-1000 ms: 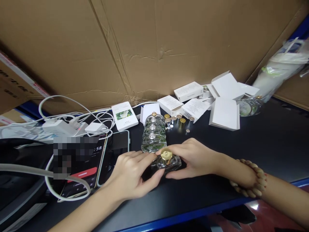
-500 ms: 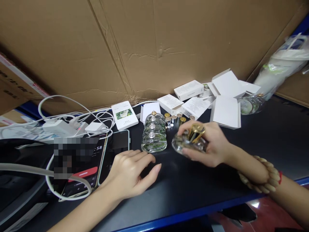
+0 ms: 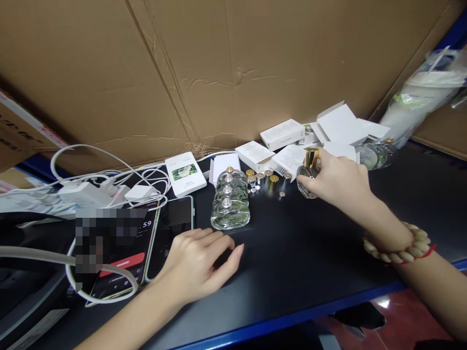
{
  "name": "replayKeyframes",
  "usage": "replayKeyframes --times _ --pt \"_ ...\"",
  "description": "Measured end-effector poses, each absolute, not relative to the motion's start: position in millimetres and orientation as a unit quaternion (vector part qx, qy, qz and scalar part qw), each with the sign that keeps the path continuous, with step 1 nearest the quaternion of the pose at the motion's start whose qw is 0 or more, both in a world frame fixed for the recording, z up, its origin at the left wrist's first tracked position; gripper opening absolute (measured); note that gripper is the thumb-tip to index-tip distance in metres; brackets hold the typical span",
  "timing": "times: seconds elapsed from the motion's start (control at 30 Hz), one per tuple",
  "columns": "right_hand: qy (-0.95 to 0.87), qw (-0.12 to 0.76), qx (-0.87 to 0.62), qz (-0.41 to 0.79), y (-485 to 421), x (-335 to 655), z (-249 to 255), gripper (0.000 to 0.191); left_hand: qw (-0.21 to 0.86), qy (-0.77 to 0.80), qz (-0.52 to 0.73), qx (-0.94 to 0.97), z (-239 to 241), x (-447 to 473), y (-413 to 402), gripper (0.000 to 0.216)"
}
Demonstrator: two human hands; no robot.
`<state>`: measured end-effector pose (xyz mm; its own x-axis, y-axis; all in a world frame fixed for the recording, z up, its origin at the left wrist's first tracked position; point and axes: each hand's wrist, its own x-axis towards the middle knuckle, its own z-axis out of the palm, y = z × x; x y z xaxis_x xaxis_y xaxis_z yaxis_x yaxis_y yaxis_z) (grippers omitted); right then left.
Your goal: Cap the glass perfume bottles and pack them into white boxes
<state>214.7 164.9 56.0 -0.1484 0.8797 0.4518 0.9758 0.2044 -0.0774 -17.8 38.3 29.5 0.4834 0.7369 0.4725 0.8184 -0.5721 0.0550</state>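
Observation:
My right hand [image 3: 337,182] grips a glass perfume bottle [image 3: 307,171] with a gold cap, near the white boxes on the right. Part of that bottle is hidden behind my fingers. My left hand [image 3: 206,262] rests on the black tabletop with nothing in it, fingers loosely bent and thumb apart. Just beyond it, several uncapped glass perfume bottles [image 3: 230,216] stand upright in a close row, their spray nozzles bare. Beside that row sit several gold and silver caps [image 3: 273,182]. One small round piece [image 3: 282,194] lies in front of them.
White boxes [image 3: 282,133], some opened, lie along the cardboard wall. More glass bottles [image 3: 377,154] lie behind my right hand, beside a bagged cup [image 3: 419,104]. To the left are two phones [image 3: 171,228], looped white cables and a power strip [image 3: 85,194].
My right hand has carried the gold-capped perfume bottle away from the bottle row, rightward and farther back towards the boxes. My left hand has stayed in place.

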Motion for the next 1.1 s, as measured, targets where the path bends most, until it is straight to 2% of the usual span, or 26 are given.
replayKeyframes --times 0.17,0.47,0.63,0.73,0.83,0.93,1.0,1.1 --pt "-0.737 0.109 -0.658 -0.109 161.9 210.6 60.8 0.041 0.095 -0.459 -0.229 -0.853 29.2 -17.7 37.6 0.04" --pt "-0.723 0.061 -0.682 -0.093 159.6 211.5 67.0 0.055 0.113 -0.448 -0.246 -0.852 26.6 -16.4 38.9 0.042" --pt "-0.715 0.119 -0.686 -0.065 160.5 217.6 71.1 0.074 0.124 -0.445 -0.248 -0.851 26.7 -16.4 39.0 0.042" --pt "-0.715 0.172 -0.673 -0.078 160.7 219.4 71.7 0.085 0.107 -0.442 -0.289 -0.843 28.2 -17.4 36.9 0.031" --pt "-0.724 0.269 -0.624 -0.12 159.8 217.9 69.5 0.072 0.099 -0.452 -0.36 -0.81 31.2 -18.5 34.0 0.016" --pt "-0.767 0.372 -0.5 -0.156 157.0 212.2 62.6 0.037 0.126 -0.506 -0.396 -0.756 33.0 -19.8 33.8 0.01" --pt "-0.809 0.368 -0.433 -0.148 154.8 207.1 55.6 0.017 0.148 -0.547 -0.389 -0.727 32.6 -21.3 35.9 0.015" --pt "-0.864 0.296 -0.396 -0.101 152.7 201.0 46.0 0.007 0.154 -0.594 -0.344 -0.711 30.7 -23.9 40.2 0.02"
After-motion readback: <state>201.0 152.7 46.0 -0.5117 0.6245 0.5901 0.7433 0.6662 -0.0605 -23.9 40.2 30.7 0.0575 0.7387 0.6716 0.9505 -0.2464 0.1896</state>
